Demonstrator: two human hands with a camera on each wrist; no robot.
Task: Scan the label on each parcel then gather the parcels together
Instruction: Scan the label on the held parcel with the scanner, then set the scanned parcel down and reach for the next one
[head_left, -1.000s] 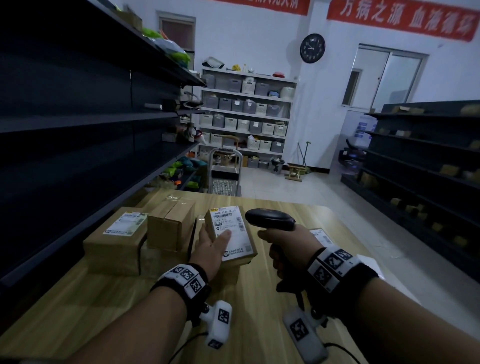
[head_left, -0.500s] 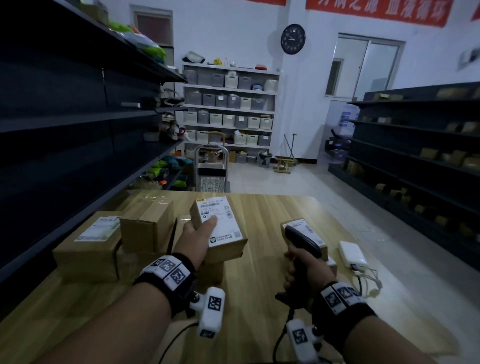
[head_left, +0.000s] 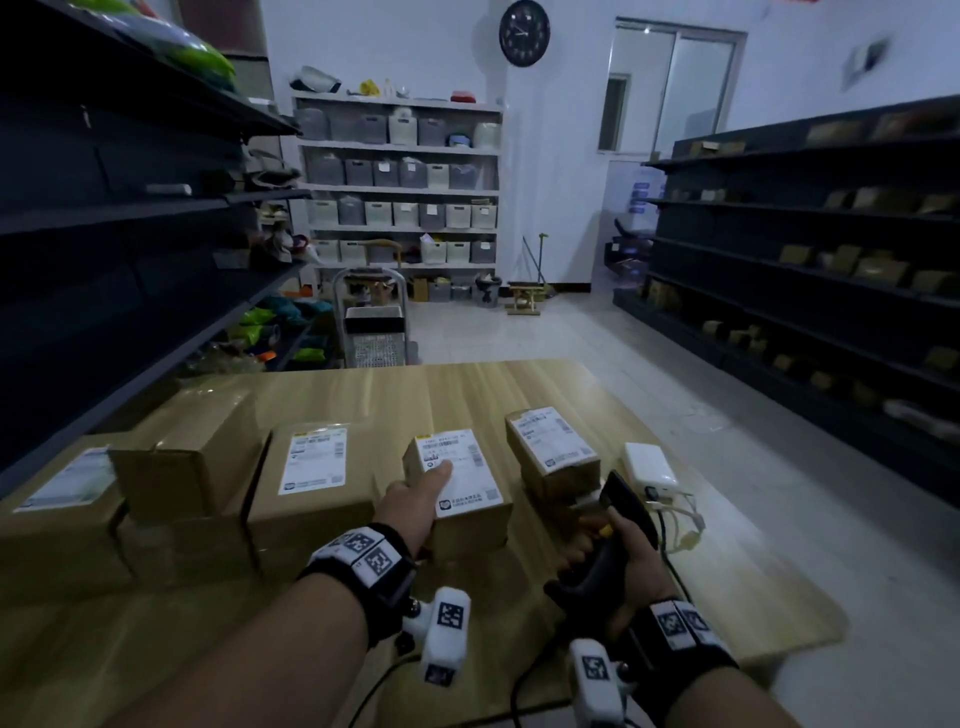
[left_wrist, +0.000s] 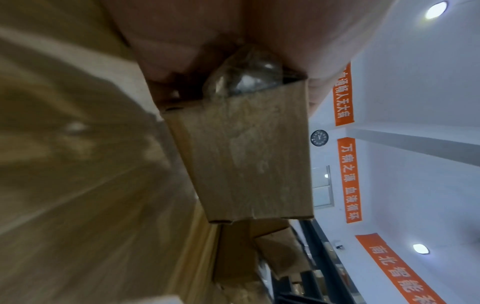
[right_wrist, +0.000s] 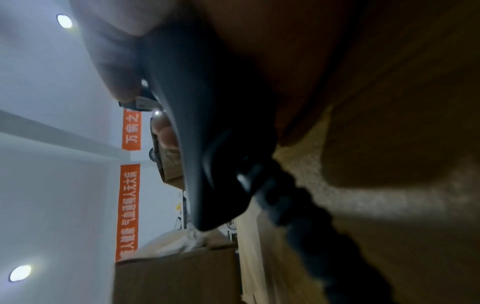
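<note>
My left hand (head_left: 429, 494) grips a small brown parcel (head_left: 470, 512) from its left side, thumb on its white label (head_left: 460, 470). The parcel is low at the table's middle; whether it touches the wood I cannot tell. The left wrist view shows its cardboard face (left_wrist: 246, 156) under my palm. My right hand (head_left: 615, 551) holds a black barcode scanner (head_left: 626, 506) by the handle (right_wrist: 207, 123), low on the right. Behind the scanner stands another labelled parcel (head_left: 550, 449). Several parcels (head_left: 311, 467) are bunched together at the left.
A white power bank (head_left: 650, 464) with cables lies right of the parcels. The wooden table (head_left: 395, 395) ends close on the right. Dark shelving (head_left: 130, 208) runs along the left, more shelves (head_left: 805, 260) on the right. A trolley (head_left: 371, 322) stands beyond the table.
My left hand has brought the small parcel down from its raised, tilted position. My right hand has swung the scanner away from the label and lowered it to the right.
</note>
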